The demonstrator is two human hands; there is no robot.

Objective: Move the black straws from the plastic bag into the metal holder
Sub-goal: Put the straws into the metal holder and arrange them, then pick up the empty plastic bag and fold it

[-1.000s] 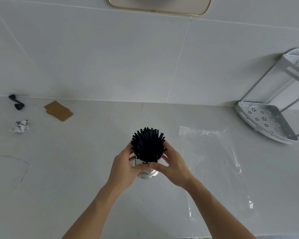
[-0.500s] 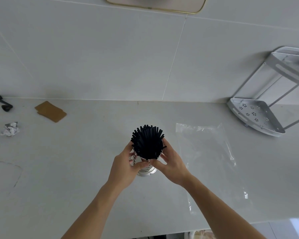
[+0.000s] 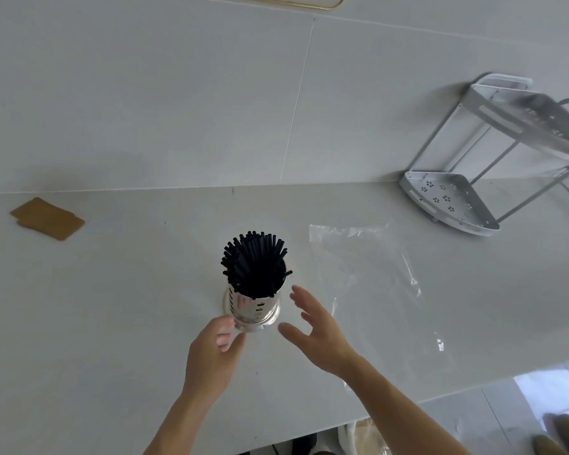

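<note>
The black straws (image 3: 255, 262) are standing bunched in the metal holder (image 3: 252, 309), which is sitting upright on the white table (image 3: 112, 307). The left hand (image 3: 212, 354) is hovering at its base with a released grip, the right hand (image 3: 316, 330) spreading open just beside it. The plastic bag (image 3: 375, 290) is lying flat to the right.

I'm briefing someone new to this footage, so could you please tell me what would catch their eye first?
First, the bunch of black straws fanning out of the shiny metal holder at the middle of the white counter. Just in front of it, the left hand and right hand are open, holding nothing. To the right lies the flat plastic bag, with a white corner rack behind it.
</note>
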